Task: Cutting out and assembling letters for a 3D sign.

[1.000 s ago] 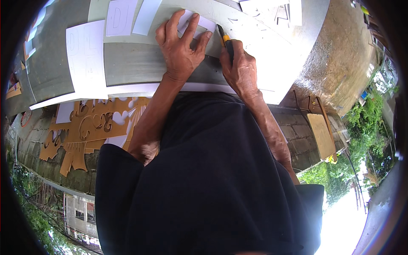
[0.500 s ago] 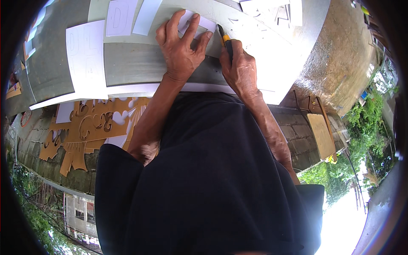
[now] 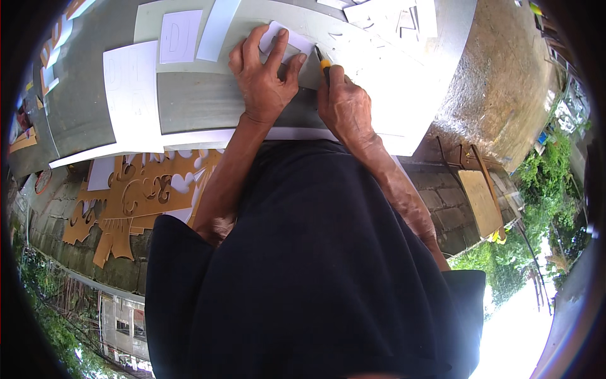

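While left hand [image 3: 264,88], fingers spread, presses white cut-out piece [image 3: 299,39] against pale board [image 3: 255,12], right hand [image 3: 346,104], fingers curled closed, grips yellow-and-black utility knife [image 3: 324,64], blade tip just beside piece's right end.

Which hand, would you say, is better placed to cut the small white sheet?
The right hand, probably: it holds the yellow and black knife, its tip beside the small white sheet, which the left hand steadies.

Dark shirt [image 3: 315,271], short sleeves [image 3: 175,256], bare forearms [image 3: 235,164]
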A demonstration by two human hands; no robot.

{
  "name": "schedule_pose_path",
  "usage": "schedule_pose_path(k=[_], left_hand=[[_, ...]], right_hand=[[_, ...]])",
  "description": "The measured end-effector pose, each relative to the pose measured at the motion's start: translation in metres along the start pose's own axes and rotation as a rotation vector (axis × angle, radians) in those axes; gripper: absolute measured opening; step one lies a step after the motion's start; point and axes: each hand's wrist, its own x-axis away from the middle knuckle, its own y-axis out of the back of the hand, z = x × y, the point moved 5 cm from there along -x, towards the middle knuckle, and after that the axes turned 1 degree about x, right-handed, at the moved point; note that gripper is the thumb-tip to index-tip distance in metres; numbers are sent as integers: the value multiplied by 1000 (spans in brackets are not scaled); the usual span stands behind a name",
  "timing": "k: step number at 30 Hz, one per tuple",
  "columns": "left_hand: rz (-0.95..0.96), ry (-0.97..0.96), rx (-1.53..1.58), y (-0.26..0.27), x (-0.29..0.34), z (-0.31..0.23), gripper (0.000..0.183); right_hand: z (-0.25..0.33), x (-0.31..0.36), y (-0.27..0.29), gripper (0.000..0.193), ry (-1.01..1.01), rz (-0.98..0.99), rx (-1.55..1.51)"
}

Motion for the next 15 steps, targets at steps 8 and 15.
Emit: schedule_pose_path(k=[8, 15], left_hand=[[-11, -39, -3, -3, -4, 0, 42], [-85, -51, 81, -1, 0, 3, 44]], right_hand=[[-17, 23, 2, 18, -44, 47, -142], [-16, 11, 13, 20, -109, 4, -283]])
